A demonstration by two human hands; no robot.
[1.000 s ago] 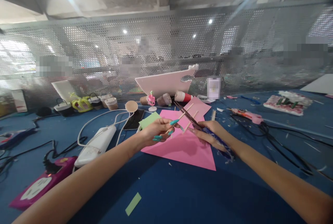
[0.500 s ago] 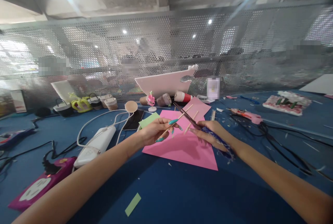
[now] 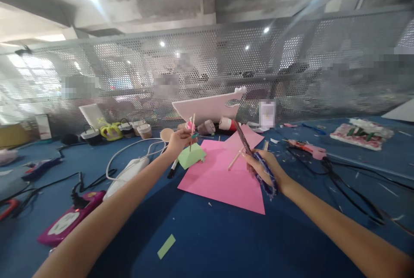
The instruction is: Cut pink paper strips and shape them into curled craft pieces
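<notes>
My left hand pinches a thin wooden stick that stands nearly upright, above a piece of green paper. Just behind these fingers is a small pink figure, partly covered. My right hand is wrapped round scissors with blue handles, their dark blades pointing up and away. Under the scissors a second wooden stick shows over the pink paper; I cannot tell whether the right fingers touch it. A smaller pink sheet overlaps the back of the large one.
Left are a white power bank with cable and a purple power strip. Paper cups and a white foam board line the back. A glue gun with black cords lies right. A green strip is in front.
My left hand has moved left and away from the scissors, taking its stick, which has turned from slanted to nearly upright. The scissors have tilted more upright in my right hand.
</notes>
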